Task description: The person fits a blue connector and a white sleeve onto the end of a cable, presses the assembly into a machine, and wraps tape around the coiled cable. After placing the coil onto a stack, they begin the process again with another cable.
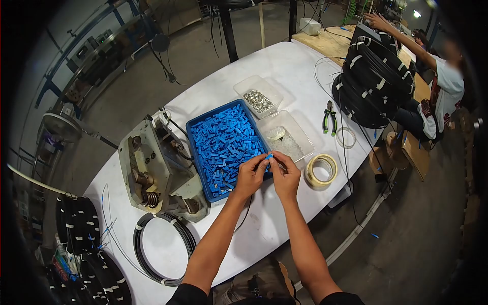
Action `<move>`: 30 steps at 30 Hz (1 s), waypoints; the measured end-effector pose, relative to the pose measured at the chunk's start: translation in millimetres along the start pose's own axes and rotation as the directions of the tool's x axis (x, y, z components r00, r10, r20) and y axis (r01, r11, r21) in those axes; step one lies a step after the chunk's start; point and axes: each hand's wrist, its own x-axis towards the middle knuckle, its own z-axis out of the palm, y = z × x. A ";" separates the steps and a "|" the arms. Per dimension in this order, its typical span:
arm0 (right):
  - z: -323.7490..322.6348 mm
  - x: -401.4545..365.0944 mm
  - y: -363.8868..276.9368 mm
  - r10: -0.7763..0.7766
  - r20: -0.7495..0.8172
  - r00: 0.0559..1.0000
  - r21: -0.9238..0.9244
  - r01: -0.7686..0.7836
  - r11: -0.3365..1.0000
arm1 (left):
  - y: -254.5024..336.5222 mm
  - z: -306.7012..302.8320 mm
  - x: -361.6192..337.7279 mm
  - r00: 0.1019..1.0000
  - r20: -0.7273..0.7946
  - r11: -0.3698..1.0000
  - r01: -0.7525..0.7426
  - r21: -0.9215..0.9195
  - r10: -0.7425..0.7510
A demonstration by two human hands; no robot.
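Both hands meet over the front right corner of a blue tray (209, 199) heaped with small blue plastic connector pieces (223, 147). Between my fingertips is one small blue connector piece (269, 157), mostly covered by the fingers. My left hand (251, 176) pinches it from the left, and my right hand (285, 176) pinches it from the right. Below my left hand a thin black cable (247, 211) trails down; whether it joins the piece is hidden. Just beyond the hands stands a clear plastic tub (304, 133) with small transparent parts.
A metal press (152, 162) stands left, with a coiled black cable (138, 244) in front. Another tub (241, 90) holds metal parts. Masking tape (309, 178), green-handled pliers (329, 119) and stacked cable coils (373, 84) are rightward. Another person (447, 76) sits far right, arm outstretched.
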 end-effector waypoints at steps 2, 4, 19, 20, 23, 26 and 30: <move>2.3 -3.8 2.0 -0.036 -0.077 0.996 0.025 0.038 0.999 | -0.8 2.4 -0.4 1.000 -0.007 1.000 -0.013 -0.026 0.013; 2.9 -3.8 8.3 -0.073 -0.066 0.995 -0.060 0.069 0.996 | -2.2 1.5 -0.8 1.000 -0.010 0.998 -0.028 -0.052 0.027; 2.8 3.6 11.2 -0.122 -0.013 0.992 -0.110 0.120 0.987 | 2.7 -1.5 -0.3 0.995 -0.044 0.996 -0.083 0.040 0.085; 2.4 3.6 10.2 -0.129 -0.006 0.992 -0.083 0.128 0.988 | 3.0 -1.3 -0.1 0.995 -0.044 0.995 -0.092 0.044 0.094; 3.6 2.6 6.5 -0.082 0.007 0.997 -0.079 0.083 0.993 | 4.9 -1.6 0.1 0.994 -0.060 0.995 -0.091 0.038 0.093; 7.9 0.6 2.5 -0.096 -0.017 0.995 -0.127 0.093 0.987 | 9.7 -3.3 -0.4 0.998 -0.057 1.000 -0.030 0.002 0.030; 9.7 -3.0 8.8 -0.109 -0.017 0.994 -0.126 0.106 0.986 | 7.2 -2.2 -0.5 0.995 -0.086 0.998 -0.054 -0.007 0.054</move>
